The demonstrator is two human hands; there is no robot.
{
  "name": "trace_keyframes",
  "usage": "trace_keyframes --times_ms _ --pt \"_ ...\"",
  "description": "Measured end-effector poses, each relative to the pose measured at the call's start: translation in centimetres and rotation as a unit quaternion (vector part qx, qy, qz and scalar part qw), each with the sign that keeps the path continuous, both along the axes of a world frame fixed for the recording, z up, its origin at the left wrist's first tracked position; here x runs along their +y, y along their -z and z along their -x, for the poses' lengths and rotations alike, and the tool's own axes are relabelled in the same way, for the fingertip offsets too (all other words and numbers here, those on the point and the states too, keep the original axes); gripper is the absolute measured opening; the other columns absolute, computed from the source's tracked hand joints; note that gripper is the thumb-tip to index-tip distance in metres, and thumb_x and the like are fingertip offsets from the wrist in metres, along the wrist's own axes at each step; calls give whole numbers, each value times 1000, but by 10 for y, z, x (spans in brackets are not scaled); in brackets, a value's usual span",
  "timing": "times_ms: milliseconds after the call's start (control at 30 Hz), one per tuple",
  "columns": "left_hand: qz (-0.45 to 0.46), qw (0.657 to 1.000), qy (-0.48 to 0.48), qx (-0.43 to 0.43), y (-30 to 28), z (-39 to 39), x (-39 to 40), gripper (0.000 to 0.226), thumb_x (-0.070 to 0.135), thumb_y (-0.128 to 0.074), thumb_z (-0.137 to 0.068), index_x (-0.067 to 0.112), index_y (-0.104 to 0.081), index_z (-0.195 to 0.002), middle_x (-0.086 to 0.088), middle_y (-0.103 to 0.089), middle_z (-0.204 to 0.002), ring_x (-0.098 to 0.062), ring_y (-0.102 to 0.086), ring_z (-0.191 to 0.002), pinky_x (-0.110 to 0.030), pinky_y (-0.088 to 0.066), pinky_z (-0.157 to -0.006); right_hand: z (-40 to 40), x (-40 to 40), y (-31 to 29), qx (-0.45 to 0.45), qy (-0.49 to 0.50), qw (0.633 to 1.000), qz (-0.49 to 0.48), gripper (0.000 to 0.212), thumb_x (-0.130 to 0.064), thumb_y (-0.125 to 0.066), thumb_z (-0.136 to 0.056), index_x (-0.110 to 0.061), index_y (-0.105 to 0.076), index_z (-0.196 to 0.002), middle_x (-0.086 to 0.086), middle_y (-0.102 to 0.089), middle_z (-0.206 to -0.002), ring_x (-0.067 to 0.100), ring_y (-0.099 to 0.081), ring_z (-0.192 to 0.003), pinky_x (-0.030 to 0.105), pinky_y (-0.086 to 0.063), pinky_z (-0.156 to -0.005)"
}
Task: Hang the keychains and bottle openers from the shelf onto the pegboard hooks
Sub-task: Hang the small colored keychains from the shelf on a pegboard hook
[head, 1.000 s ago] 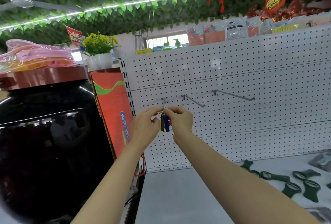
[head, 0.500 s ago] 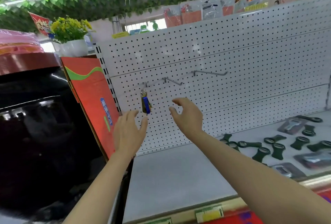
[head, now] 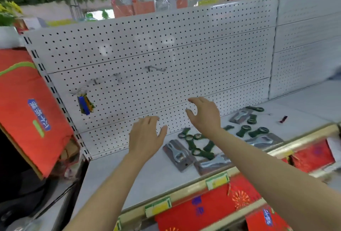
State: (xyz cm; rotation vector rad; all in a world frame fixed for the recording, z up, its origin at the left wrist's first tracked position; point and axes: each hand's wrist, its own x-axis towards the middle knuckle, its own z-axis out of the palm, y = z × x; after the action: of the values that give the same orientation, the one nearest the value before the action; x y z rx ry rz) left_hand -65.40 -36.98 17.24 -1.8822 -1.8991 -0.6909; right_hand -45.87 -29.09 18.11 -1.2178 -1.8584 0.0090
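Note:
A blue and green keychain bundle (head: 85,104) hangs from the leftmost hook on the white pegboard (head: 184,49). To its right, bare metal hooks (head: 156,68) stick out of the board. Several dark green bottle openers (head: 198,146) and silver openers on grey cards (head: 178,153) lie on the white shelf (head: 147,171). A small red item (head: 283,119) lies further right. My left hand (head: 145,136) hovers open above the shelf, left of the openers. My right hand (head: 204,114) is open with fingers spread, above the green openers. Neither hand holds anything.
A red box (head: 27,108) leans against the pegboard's left side, over a dark glossy surface (head: 25,190). Packaged goods (head: 144,1) stand on top of the pegboard. The shelf's front edge carries a gold rail with yellow price tags (head: 217,181) and red packaging below.
Both hands let go of the keychain, which now hangs on the leftmost hook. They dropped away to the right toward the openers, and the view swung right and down.

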Motion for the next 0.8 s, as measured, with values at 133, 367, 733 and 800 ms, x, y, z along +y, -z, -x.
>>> trace_keyframes --times_ms 133,367,733,800 --pt "29 998 47 3 10 -75 40 49 48 -45 -99 16 -56 -134 -3 -61 -132 -25 -53 -122 -39 -38 -102 -83 14 17 -25 40 999 13 39 -29 -65 -91 -13 -63 -126 8 -69 -116 30 -65 -97 40 -50 -84" --pt "64 993 103 3 38 -205 110 51 48 -40 -100 17 -53 -138 -3 -58 -135 -24 -53 -121 -37 -39 -102 -225 43 48 -45 115 991 46 38 -25 -67 -87 -14 -64 -124 6 -69 -115 30 -63 -99 39 -45 -91" --pt "140 975 168 47 95 -349 224 42 44 -41 -98 16 -58 -125 -3 -64 -122 -26 -57 -110 -38 -44 -91 -375 113 102 -63 199 973 98 37 -22 -65 -89 -14 -63 -125 4 -69 -117 27 -64 -104 39 -45 -94" --pt "148 972 176 50 107 -367 250 42 43 -42 -98 15 -59 -126 -3 -66 -120 -25 -59 -108 -38 -45 -89 -392 133 114 -67 202 970 117 39 -21 -64 -90 -14 -61 -128 4 -67 -122 27 -62 -108 40 -45 -97"
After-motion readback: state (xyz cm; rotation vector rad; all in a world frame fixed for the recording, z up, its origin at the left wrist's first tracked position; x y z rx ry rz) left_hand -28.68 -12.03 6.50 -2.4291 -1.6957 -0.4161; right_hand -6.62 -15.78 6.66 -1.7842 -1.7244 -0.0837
